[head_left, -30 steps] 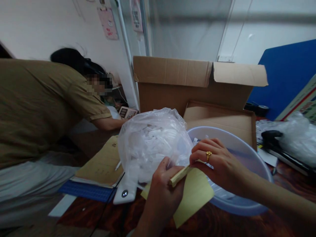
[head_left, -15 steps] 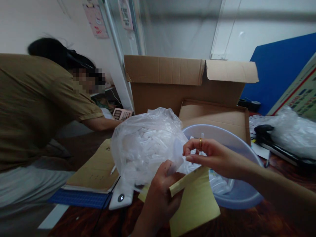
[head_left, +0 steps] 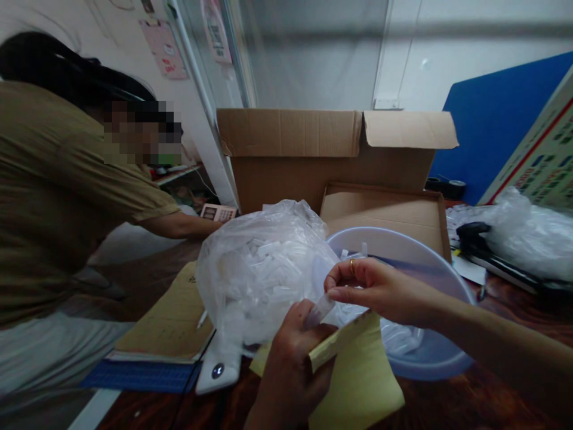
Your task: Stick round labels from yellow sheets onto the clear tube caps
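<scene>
My left hand (head_left: 292,353) is closed round a small translucent plastic piece (head_left: 320,310), tube-like in shape, and a yellow sheet of sticky-looking paper (head_left: 360,376) hangs from its fingers. Thumb and forefinger of my right hand (head_left: 378,288), with a ring on one finger, pinch at the upper end of that plastic piece. Under my right hand stands a pale blue-purple basin (head_left: 441,349) holding clear plastic pieces (head_left: 400,337). Just beyond my left hand lies a clear plastic bag (head_left: 264,286) full of similar pieces.
At the left, a person (head_left: 67,197) leans forward, one arm reaching behind the bag. A brown notebook (head_left: 165,325) lies on a blue mat (head_left: 134,375). Behind the basin are an open cardboard box (head_left: 286,134) and a calculator (head_left: 218,212). Bagged plastic (head_left: 532,239) sits at the right.
My right fingers have come down onto the upper end of the plastic piece. The person at the left appears farther left as the view shifts slightly.
</scene>
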The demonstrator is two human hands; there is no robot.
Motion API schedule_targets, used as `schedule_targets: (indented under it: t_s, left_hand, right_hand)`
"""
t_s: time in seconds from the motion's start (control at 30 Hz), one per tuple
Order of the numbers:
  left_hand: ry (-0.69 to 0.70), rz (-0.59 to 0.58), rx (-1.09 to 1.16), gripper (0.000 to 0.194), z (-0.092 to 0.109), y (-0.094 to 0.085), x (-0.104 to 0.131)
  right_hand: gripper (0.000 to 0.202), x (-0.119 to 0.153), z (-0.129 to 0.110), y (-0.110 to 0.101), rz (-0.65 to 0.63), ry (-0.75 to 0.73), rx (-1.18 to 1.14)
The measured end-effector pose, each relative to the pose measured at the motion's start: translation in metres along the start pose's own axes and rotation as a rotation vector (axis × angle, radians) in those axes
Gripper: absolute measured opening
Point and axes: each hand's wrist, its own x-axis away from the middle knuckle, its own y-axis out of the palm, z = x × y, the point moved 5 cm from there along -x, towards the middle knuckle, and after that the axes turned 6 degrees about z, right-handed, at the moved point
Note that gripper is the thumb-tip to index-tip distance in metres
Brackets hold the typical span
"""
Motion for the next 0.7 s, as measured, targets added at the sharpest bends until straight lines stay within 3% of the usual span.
schedule_targets:
  t_s: [0.3,0.47,0.57,0.7]
  left_hand:
    - [0.026,-0.043,-0.046,0.023,-0.001,0.003,0.000]
    - [0.075,0.016,-0.083,0.027,0.003,0.001,0.002]
    - [0.144,0.040,-0.100,0.025,0.007,0.002,0.004]
    - [0.233,0.032,-0.062,0.021,0.009,0.006,0.005]
  right_hand:
    - [0.035,0.001,0.001,-0.001,0.002,0.021,-0.034]
    - [0.036,0.001,0.000,-0.001,0.020,-0.014,-0.076]
    - [0.043,0.000,0.001,-0.001,-0.086,0.046,-0.087]
    - [0.039,0.000,0.006,0.007,-0.366,0.096,0.087]
